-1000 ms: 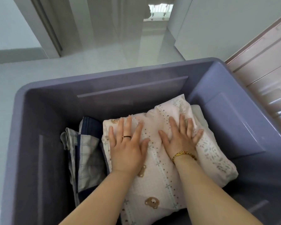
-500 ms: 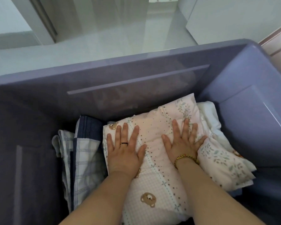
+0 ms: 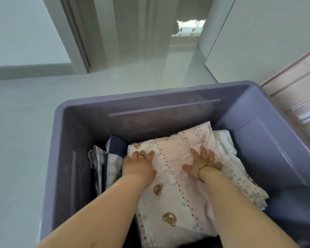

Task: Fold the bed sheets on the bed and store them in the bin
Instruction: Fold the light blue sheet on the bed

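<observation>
My left hand (image 3: pixel 139 167) and right hand (image 3: pixel 202 162) both lie palm down, fingers spread, pressing on the folded pink bear-print sheet (image 3: pixel 170 192) and gripping nothing. The sheet sits inside the purple bin (image 3: pixel 258 140), on top of a white sheet (image 3: pixel 224 142). A blue checked sheet (image 3: pixel 111 163) is wedged just beside it on the left. The bin stands on a pale floor (image 3: pixel 25 140).

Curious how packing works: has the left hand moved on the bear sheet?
Yes, slightly: the left hand slid forward; the bear print its heel covered now shows.
</observation>
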